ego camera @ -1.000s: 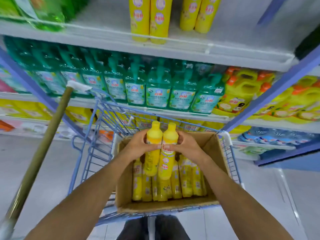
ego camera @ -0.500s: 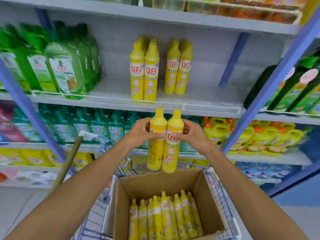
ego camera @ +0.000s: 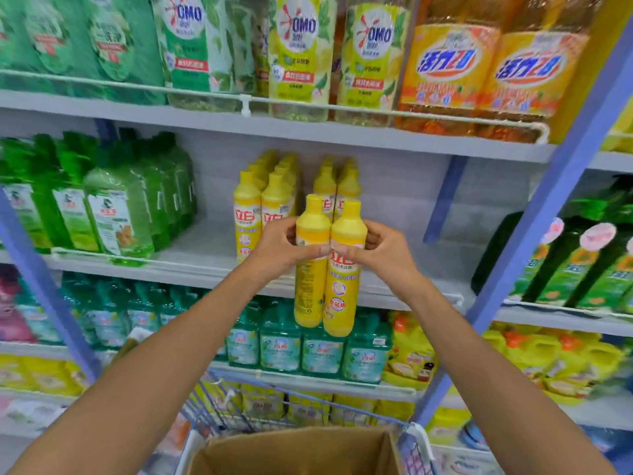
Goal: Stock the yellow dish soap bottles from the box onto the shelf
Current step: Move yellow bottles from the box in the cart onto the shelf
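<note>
Because two bottles [ego camera: 310, 286] are carried as a pair, the left hand [ego camera: 277, 250] and right hand [ego camera: 383, 253] each grip one, pressed together upright before the shelf [ego camera: 191, 265], likely bound for its yellow row [ego camera: 260, 207].

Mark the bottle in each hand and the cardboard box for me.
left-hand bottle [ego camera: 309, 289], head view, on its yellow back label.
right-hand bottle [ego camera: 342, 296], head view, on its front label.
cardboard box [ego camera: 301, 454], head view, on its brown far wall.
</note>
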